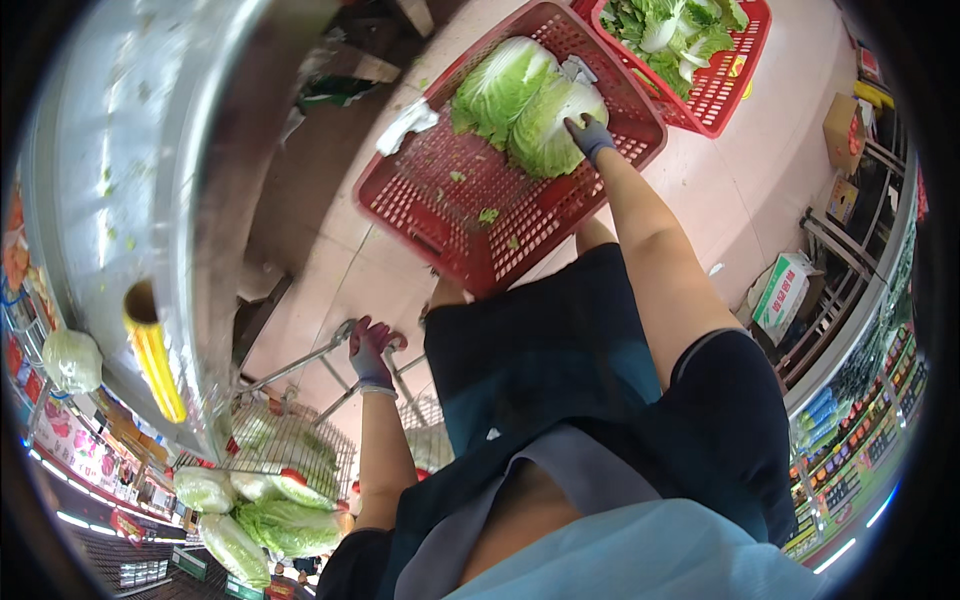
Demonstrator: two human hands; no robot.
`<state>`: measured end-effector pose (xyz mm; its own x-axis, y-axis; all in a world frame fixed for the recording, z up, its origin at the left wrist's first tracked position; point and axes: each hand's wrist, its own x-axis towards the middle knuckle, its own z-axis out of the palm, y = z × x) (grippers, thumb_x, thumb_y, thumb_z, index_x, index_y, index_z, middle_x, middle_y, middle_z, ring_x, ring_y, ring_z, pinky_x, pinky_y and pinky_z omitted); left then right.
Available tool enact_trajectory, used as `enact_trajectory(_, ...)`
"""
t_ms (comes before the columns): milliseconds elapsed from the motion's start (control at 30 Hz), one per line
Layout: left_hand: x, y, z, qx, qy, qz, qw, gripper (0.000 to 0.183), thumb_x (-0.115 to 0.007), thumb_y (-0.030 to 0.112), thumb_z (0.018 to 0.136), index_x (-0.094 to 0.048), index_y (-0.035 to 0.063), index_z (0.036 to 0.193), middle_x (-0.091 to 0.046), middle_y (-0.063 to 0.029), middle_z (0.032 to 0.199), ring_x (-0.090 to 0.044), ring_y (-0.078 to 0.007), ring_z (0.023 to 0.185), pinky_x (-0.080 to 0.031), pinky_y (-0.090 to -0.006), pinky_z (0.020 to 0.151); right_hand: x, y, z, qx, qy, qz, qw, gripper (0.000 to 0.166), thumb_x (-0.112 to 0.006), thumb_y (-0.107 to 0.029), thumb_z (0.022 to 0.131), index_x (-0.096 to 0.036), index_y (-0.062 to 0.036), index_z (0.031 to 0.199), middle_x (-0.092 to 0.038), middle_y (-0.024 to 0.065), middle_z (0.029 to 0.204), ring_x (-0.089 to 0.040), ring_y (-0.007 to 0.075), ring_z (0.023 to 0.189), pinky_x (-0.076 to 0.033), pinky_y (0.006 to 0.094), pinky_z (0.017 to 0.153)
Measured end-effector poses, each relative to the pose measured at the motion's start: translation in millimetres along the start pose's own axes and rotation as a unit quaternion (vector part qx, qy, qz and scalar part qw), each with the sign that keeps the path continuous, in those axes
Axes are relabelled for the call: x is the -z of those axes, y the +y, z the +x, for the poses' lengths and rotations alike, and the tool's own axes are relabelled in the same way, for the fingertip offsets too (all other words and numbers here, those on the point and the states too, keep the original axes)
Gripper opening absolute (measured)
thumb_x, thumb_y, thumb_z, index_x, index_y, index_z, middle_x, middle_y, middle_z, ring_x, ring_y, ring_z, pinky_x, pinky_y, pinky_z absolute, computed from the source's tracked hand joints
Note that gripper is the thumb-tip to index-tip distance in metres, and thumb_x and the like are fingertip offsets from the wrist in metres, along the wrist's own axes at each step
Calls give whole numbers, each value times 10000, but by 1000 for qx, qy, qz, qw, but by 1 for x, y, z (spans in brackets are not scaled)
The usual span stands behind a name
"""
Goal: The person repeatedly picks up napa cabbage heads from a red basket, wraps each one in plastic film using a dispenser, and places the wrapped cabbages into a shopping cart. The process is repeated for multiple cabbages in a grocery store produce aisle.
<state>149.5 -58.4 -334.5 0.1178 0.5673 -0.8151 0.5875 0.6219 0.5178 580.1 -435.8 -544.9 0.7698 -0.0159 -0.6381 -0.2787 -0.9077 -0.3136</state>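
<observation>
My right hand (591,138), in a grey knit glove with dark fingertips, touches the pale stem end of a napa cabbage (551,131). Whether its fingers grip the head is not clear. A second napa cabbage (499,82) lies against the first inside a red plastic basket (420,199), where leaf scraps are scattered on the floor of it. My left hand (371,351), gloved with maroon fingertips, hangs left of the basket with fingers apart and nothing seen in it. Below it show the metal bars of a cart frame (330,349).
Another red basket (716,97) holds loose cabbage leaves. A steel worktop (82,225) on the left bears a yellow film roll (157,367). Behind my left arm stands a wire cart (330,442) with wrapped cabbages (289,525). Cardboard boxes (784,296) line the right side.
</observation>
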Motion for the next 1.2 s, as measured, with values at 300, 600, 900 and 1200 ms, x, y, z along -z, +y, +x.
enact_trajectory(300, -374, -69, 68, 51, -216, 94, 970, 533, -575, 263, 913, -386, 87, 1379, -463, -86, 1339, -467, -213, 1206, -429, -376, 954, -9, 69, 144, -3, 36, -11, 999, 848, -485, -674, 779, -371, -94, 1387, -494, 290, 1266, -505, 422, 1153, -370, 455, 1004)
enact_trajectory(600, -582, -98, 145, 434, -41, -125, 891, 878, -376, 766, 785, -161, 277, 1482, -205, -28, 1533, -170, -310, 1396, -113, -671, 1023, -33, 49, 121, -34, 178, -91, 979, 843, -552, -628, 770, -368, -80, 1383, -433, 319, 1260, -425, 465, 1173, -361, 529, 968)
enact_trajectory(900, -597, -95, 165, 421, 70, -34, 904, 927, -422, 792, 713, -300, 233, 1443, -335, -35, 1480, -299, -347, 1338, -61, -737, 966, -38, 56, 136, 56, 212, 56, 974, 681, -582, -557, 792, -521, -6, 1187, -559, 273, 1108, -529, 427, 1040, -414, 478, 922)
enact_trajectory(1200, -486, -188, 256, 264, -278, -215, 898, 796, -349, 734, 798, -401, 207, 1392, -432, -45, 1415, -365, -342, 1305, -196, -603, 1061, -51, -5, 18, 109, 207, -34, 972, 564, -680, -409, 784, -559, 20, 1129, -584, 219, 1034, -525, 406, 1005, -410, 492, 866)
